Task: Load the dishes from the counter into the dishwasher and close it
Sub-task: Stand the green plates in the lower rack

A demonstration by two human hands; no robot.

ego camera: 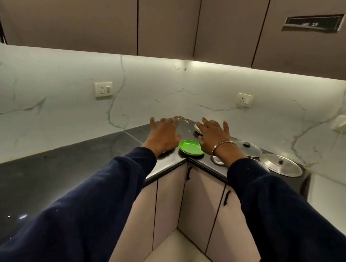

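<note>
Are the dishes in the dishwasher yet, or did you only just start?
Only just starting. Nothing looks loaded: the green plate, the glass lid and the steel lid all sit on the counter. The left hand and right hand reach out open above them, holding nothing. No dishwasher is in view, so loading and closing are all left.

- Dim kitchen; a warm strip under the upper cabinets lights the marble wall.
- Black countertop shows specks of glare.
- Wide-angle bending at edges; fingertips perhaps slightly blurred.
</note>
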